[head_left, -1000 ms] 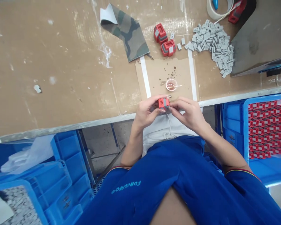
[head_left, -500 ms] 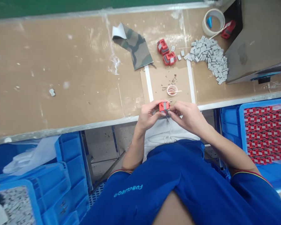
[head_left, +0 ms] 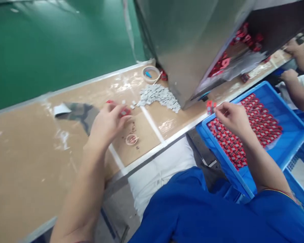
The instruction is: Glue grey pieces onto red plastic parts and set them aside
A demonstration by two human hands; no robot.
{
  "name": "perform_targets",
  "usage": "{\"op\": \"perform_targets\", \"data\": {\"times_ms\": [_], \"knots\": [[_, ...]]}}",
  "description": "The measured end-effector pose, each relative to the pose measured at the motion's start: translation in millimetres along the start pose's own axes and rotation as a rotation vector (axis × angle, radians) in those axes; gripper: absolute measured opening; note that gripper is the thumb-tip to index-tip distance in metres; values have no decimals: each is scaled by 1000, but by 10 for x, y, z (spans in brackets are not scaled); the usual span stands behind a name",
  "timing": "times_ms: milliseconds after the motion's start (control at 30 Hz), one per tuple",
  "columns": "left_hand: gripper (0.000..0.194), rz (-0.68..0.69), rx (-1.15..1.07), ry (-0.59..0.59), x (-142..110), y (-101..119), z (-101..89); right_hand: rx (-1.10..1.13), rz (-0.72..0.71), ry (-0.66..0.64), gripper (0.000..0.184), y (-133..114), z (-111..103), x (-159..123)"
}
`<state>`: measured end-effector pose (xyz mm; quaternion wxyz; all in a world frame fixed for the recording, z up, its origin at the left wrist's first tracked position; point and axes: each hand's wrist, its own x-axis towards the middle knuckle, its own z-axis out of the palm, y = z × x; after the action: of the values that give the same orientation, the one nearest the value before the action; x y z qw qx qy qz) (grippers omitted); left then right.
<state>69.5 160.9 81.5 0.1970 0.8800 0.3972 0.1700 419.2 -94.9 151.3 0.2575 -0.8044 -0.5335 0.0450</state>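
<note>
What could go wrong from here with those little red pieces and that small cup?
The small red part at the right hand's fingertips sits over the blue crate; a slip could drop it out of line among the packed rows. The left hand is working close to the small cup, so a careless sweep might tip it.

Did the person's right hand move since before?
Yes. The right hand moved away from the small cup on the cardboard, and now it is over the blue crate.
</note>
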Motion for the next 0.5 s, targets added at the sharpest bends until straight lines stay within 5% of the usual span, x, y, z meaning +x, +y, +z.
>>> {"op": "perform_targets", "data": {"times_ms": [100, 200, 367, 500], "knots": [[41, -76, 184, -109, 201, -23, 46, -296, 354, 67, 18, 925, -245, 393], [36, -109, 234, -118, 212, 62, -7, -373, 559, 117, 17, 1507, -314, 851], [24, -150, 159, -53, 56, -4, -179, -239, 576, 170, 26, 1846, -144, 1272], [32, -285, -213, 252, -492, -373, -228, -150, 613, 392, 24, 2114, -176, 1168]]}}
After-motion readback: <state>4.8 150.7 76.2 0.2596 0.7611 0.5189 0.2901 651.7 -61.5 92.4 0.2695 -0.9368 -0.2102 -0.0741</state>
